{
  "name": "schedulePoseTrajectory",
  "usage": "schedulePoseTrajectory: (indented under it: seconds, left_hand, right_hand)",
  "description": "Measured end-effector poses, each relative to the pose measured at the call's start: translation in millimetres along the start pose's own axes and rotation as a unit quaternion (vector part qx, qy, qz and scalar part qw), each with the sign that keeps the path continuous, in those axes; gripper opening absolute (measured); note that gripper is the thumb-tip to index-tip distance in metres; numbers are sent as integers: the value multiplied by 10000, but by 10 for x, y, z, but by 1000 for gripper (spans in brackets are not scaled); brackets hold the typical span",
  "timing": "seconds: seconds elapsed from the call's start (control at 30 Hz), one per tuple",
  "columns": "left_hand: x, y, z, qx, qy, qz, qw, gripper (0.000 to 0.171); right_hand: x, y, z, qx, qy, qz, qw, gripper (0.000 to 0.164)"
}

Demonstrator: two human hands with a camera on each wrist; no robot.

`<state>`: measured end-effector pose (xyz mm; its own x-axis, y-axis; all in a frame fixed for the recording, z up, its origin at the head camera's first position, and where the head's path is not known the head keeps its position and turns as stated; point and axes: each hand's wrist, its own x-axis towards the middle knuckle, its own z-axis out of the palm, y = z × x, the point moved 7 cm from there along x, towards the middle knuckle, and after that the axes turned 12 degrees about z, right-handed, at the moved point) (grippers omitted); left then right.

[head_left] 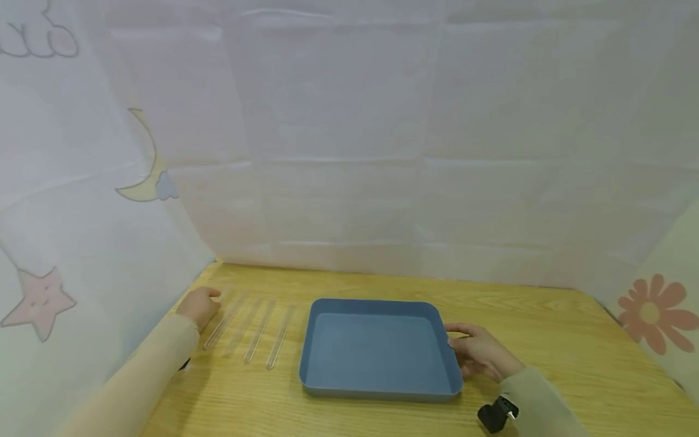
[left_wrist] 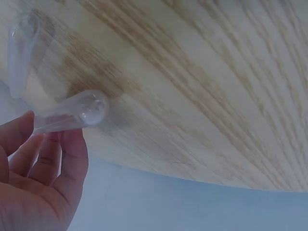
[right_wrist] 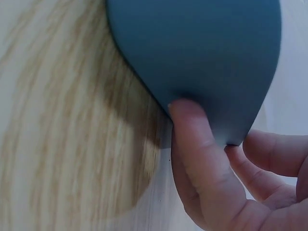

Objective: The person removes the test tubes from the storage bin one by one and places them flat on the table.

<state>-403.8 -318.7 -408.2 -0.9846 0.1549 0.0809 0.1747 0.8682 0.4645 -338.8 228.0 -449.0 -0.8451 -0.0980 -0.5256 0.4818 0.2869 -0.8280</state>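
Several clear glass tubes (head_left: 260, 331) lie side by side on the wooden table (head_left: 546, 340), left of a shallow blue tray (head_left: 377, 303). My left hand (head_left: 201, 306) is at the far end of the leftmost tube (head_left: 221, 321). In the left wrist view its fingertips (left_wrist: 72, 144) curl round that tube (left_wrist: 72, 115) just behind the rounded end, and a second tube (left_wrist: 21, 48) lies beyond. My right hand (head_left: 480, 352) grips the tray's right wall. Close up, its thumb (right_wrist: 190, 125) presses on the tray (right_wrist: 192, 48) and the fingers curl behind the rim.
White sheeting (head_left: 338, 152) with a moon, a star and a flower closes off the table at the back and both sides. Bare wood (head_left: 573, 364) shows right of the tray. A black camera mount (head_left: 494, 416) sits at my right wrist.
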Motion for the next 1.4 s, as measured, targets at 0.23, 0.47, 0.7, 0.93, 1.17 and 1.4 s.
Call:
schedulePoseTrajectory:
  seconds: [0.23,0.47,0.7,0.93,1.17,1.4]
  left_hand:
    - [57,-84,10,181,90,-23,9998,39]
    - [84,-122,28,262,111,-30,9996,38]
    - [95,-94,59,342,33,-84,9994,37]
    - [129,-69,99,605,-6,1,9982,36]
    - [128,-83,105,640,-67,12,9979,38]
    - [97,-86,103,648,-81,123,9978,47]
  right_hand:
    - [-11,-15,-1,-22,-49,-20,10000,51]
    - [-18,-31,11,-43,35,2,10000,49]
    - [-14,-25,24,-77,35,-40,10000,50]
    - [-20,-23,10,-99,59,-36,9999,49]
    - [-14,-24,7,-130,111,-25,9999,49]
    - [-2,-28,6,-161,200,-24,9997,48]
